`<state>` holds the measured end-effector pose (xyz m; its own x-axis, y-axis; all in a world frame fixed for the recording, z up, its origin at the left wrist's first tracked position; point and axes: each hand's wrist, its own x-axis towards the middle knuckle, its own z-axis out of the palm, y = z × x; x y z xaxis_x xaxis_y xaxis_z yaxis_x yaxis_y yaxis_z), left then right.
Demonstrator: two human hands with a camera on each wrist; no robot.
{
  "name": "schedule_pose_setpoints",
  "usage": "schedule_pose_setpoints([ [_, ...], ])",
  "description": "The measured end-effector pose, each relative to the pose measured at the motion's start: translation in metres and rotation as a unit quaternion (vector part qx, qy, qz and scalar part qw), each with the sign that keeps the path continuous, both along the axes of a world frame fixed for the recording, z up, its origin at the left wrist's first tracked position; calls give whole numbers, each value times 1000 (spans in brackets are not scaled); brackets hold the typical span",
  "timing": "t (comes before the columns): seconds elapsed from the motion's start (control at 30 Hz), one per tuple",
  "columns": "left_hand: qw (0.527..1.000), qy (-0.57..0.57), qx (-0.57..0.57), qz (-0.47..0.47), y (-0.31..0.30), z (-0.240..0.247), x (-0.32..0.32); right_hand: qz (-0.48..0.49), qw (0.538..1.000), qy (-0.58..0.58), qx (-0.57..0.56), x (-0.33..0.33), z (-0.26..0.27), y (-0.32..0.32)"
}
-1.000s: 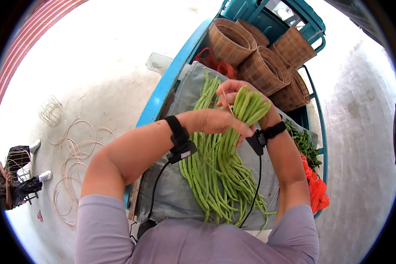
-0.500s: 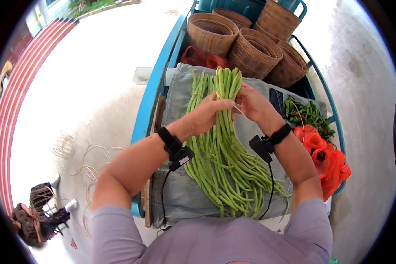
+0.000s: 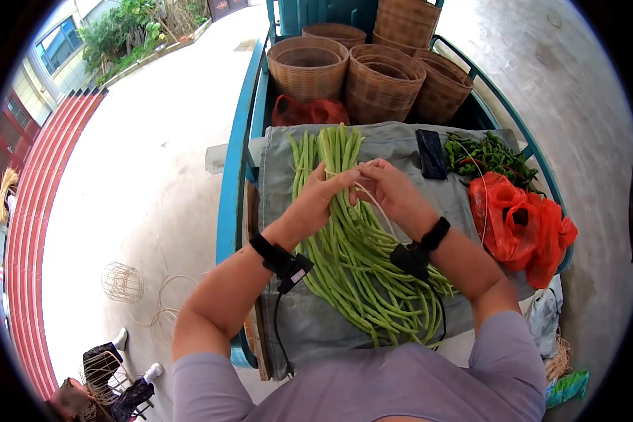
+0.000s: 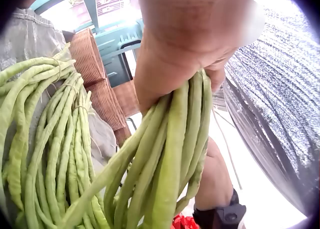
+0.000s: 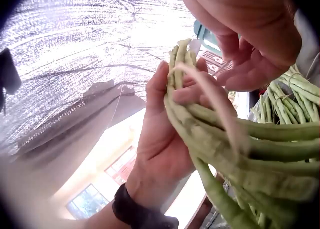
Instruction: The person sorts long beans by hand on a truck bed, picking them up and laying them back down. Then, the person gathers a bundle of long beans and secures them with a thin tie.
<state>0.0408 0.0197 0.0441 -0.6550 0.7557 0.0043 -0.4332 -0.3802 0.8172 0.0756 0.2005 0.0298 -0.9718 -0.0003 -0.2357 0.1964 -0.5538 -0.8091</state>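
My left hand grips a bundle of long green beans just below its upper ends, its thumb across the front. A thin pale tying strip comes from the bundle near that thumb and trails down to the right. My right hand is close beside the left, pinching the strip with bent fingertips. In the right wrist view, the strip arcs blurred in front of the beans. More beans, tied near their tops into bundles, lie to the left of the held one in the left wrist view.
A grey cloth covers the blue cart bed. Woven baskets and a red bag are behind it. At right lie a dark phone, green peppers and orange-red bags. A person sits at lower left.
The bundle has come down from a tilted hold to more upright over the cloth. My right hand has moved from behind its top to its right side, drawing the strip. The head view has turned.
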Motion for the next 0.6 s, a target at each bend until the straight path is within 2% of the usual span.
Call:
schedule_pose_setpoints([
  [0.17, 1000, -2, -12, 15, 0, 6, 8, -122, 991, 1, 49, 1, 0, 5],
  [0.27, 999, -11, -10, 32, 1, 2, 4, -100, 993, 42, 43, 13, 11, 6],
  [0.37, 999, -21, -11, 48, 2, -5, 1, -93, 979, 163, 80, 26, 30, -8],
  [0.47, 998, -31, -11, 46, 1, -9, -1, -65, 917, 303, 250, 25, 20, -12],
  [0.57, 999, -43, 3, 30, 0, -12, -6, -52, 774, 394, 493, 28, 25, -15],
  [0.6, 999, -48, 10, 24, -1, -12, -7, -57, 750, 404, 520, 29, 27, -17],
])
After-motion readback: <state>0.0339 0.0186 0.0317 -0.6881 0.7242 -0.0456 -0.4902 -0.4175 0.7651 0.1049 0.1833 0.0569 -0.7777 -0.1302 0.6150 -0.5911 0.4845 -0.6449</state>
